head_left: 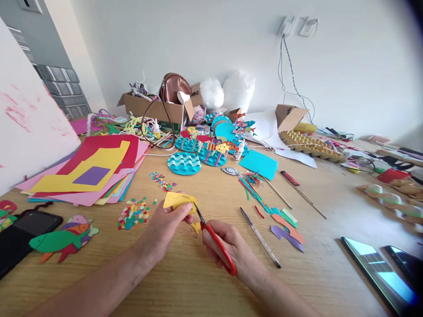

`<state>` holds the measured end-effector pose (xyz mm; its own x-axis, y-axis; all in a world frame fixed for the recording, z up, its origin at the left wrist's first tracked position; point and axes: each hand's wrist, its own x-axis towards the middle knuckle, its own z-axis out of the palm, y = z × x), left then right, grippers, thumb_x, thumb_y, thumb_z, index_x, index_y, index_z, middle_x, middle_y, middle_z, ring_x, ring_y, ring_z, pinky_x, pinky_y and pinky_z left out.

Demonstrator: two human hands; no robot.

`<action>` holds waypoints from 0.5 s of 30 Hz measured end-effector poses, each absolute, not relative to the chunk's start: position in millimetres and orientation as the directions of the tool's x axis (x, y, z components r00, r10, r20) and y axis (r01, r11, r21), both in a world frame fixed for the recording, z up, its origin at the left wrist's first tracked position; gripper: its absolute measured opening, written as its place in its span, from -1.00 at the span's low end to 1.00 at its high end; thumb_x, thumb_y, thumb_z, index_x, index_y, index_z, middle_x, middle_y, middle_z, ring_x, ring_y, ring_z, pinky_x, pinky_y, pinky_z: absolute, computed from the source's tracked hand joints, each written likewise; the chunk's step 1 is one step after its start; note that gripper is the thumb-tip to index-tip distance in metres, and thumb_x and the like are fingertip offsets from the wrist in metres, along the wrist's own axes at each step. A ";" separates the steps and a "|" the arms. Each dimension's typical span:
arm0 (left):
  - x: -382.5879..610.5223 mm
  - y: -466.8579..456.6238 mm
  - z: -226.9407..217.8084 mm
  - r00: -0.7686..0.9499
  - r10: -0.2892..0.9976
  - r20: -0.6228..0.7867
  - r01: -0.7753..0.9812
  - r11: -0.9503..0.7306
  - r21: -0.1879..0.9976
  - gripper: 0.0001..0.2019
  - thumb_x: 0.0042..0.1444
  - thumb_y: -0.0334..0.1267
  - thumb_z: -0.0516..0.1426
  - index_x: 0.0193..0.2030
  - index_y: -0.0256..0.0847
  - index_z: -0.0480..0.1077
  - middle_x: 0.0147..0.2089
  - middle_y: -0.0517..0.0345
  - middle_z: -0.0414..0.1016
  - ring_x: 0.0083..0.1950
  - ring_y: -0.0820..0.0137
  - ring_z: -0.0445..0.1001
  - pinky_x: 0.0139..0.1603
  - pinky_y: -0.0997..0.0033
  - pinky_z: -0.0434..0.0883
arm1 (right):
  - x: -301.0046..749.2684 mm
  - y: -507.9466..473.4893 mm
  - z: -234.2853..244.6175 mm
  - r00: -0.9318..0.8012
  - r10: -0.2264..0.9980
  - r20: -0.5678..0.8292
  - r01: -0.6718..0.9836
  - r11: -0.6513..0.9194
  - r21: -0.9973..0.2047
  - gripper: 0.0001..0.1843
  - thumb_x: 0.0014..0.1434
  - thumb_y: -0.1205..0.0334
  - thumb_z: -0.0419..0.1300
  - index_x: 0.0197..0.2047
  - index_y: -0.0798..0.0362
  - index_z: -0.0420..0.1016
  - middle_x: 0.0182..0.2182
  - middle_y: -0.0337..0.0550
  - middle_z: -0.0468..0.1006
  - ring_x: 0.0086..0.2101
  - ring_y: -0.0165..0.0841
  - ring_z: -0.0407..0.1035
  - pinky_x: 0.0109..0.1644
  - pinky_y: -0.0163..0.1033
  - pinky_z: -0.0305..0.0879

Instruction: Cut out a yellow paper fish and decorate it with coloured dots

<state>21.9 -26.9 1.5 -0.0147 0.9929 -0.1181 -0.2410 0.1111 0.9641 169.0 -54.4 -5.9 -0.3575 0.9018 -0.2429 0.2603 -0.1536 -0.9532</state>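
Observation:
Between thumb and fingers, my left hand (172,220) grips a piece of yellow paper (176,199) with lines drawn on it. My right hand (224,244) is closed round the red handles of a pair of scissors (218,244). The scissor blades meet the right edge of the yellow paper; whether they are fully closed is hard to make out. A small yellow offcut (196,227) is just below the paper. Left of my left hand lies a scatter of coloured paper dots (134,214). Cut paper fish (59,240) are piled farther left.
Coloured paper sheets (99,169) are stacked at the left, near a black phone (36,224). Blue wavy paper discs (183,164), a glue bottle (238,150) and a blue sheet (259,164) lie ahead. A pen (260,237) and paper scraps (287,235) are at the right, with phones (373,268) beyond.

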 end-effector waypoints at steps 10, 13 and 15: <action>20.5 -27.4 2.4 0.056 0.993 -0.101 -0.240 0.111 0.964 -0.88 -0.16 -0.26 0.16 -0.47 -0.25 0.37 -0.55 0.27 0.39 -0.51 0.47 0.34 -0.44 0.46 0.36 | 170.4 -54.4 -5.2 -0.366 0.897 -0.248 0.264 -0.155 -0.952 -0.59 0.12 0.00 0.05 -0.61 0.06 0.11 -0.74 -0.38 0.18 -0.70 -0.59 0.05 -0.67 -0.47 -0.06; 19.5 -27.4 4.4 0.069 0.992 -0.105 -0.243 0.119 0.963 -0.88 -0.17 -0.27 0.16 -0.45 -0.26 0.38 -0.54 0.25 0.39 -0.50 0.46 0.34 -0.43 0.46 0.36 | 171.5 -54.5 -8.6 -0.369 0.897 -0.244 0.262 -0.151 -0.953 -0.59 0.13 -0.01 0.04 -0.60 0.06 0.12 -0.73 -0.39 0.18 -0.70 -0.58 0.05 -0.67 -0.46 -0.05; 18.4 -26.5 4.2 0.090 0.990 -0.109 -0.253 0.129 0.959 -0.87 -0.17 -0.26 0.16 -0.45 -0.27 0.38 -0.54 0.24 0.39 -0.49 0.46 0.34 -0.43 0.46 0.36 | 172.3 -54.6 -10.3 -0.376 0.896 -0.235 0.252 -0.145 -0.957 -0.59 0.13 -0.01 0.04 -0.60 0.06 0.11 -0.73 -0.39 0.18 -0.70 -0.58 0.05 -0.67 -0.46 -0.05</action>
